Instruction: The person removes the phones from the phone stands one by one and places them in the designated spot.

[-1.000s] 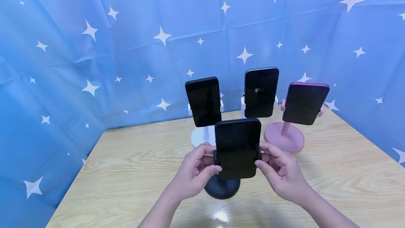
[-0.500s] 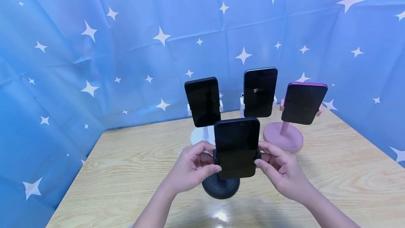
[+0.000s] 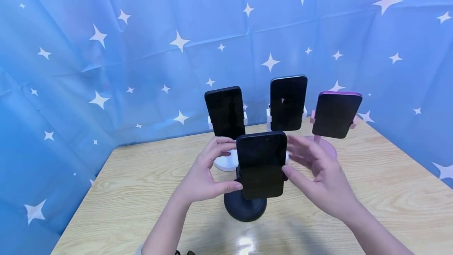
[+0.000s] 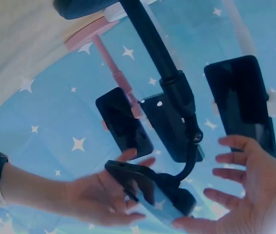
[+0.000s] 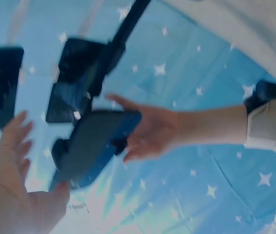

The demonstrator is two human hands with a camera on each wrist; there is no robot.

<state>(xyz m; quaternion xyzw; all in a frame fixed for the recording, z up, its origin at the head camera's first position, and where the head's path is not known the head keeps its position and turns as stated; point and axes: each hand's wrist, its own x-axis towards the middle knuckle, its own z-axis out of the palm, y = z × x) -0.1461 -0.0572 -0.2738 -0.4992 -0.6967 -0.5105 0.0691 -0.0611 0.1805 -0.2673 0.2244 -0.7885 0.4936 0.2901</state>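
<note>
Front phone (image 3: 262,166): held in clamp (image 4: 182,199) atop black stand (image 4: 150,41); screen twd person, leaning back a bit.
L hand (image 3: 207,172): left of black stand, spread, thumb well apart from fingers, pinching nothing; thumb tip at phone's lower edge, contact can't tell.
R hand (image 3: 323,178): right of black stand, spread too, fingers blurred; thumb by phone's edge, contact can't tell.
Edges: prob. best handled from opp. sides w/ equal light pressure, thumbs off screen.
Joint (image 4: 196,136): for any tilt chg, prob. go slow & turn by clamp, not phone top, else phone cd slip.
Base (image 3: 245,209): round, on desk (image 3: 141,192) under black stand's pole; looks top-heavy, so a hard tug might tip it.
White stand (image 3: 226,163): behind black stand, to its left, w/ dark phone (image 3: 224,109).
2nd white stand (image 3: 268,119): behind black stand, to its right, mostly hidden; holds blue-rimmed phone (image 3: 288,103).
Pink stand (image 3: 329,146): behind black stand, farthest right, w/ pink-rimmed phone (image 3: 337,115).
In the way: white stand & pink stand sit behind fingers in head view; wide swing cd knock them.
</note>
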